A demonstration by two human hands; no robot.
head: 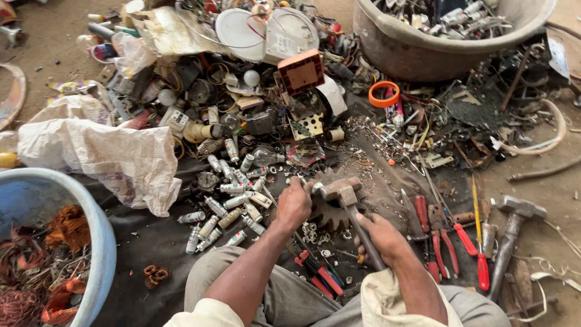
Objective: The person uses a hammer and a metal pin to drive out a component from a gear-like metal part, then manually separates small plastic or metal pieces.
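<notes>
Hammer (339,192) in right hand (380,237), fingers wrapped around handle, head over gear (330,215) on floor mat. Left hand (293,203) pinches small part there, fingers closed; best keep fingertips clear, strike square.

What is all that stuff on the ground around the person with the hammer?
Hammer in hand: one, rusty grey head, centre, over a toothed gear.
Second hammer: one, grey, lying at right.
Red-handled pliers and screwdrivers: several, right of the hands.
Small cylinder fuses: many, silver, left of the hands.
Orange tape ring: one, upper middle.
Grey tub: one, top right, holding scrap.
Blue tub: one, bottom left, holding copper wire.
White sack: one, left.
Scrap pile: mixed electrical junk, top.
Left hand: pinching a small part on the gear.
Right hand: gripping the hammer handle.
</notes>
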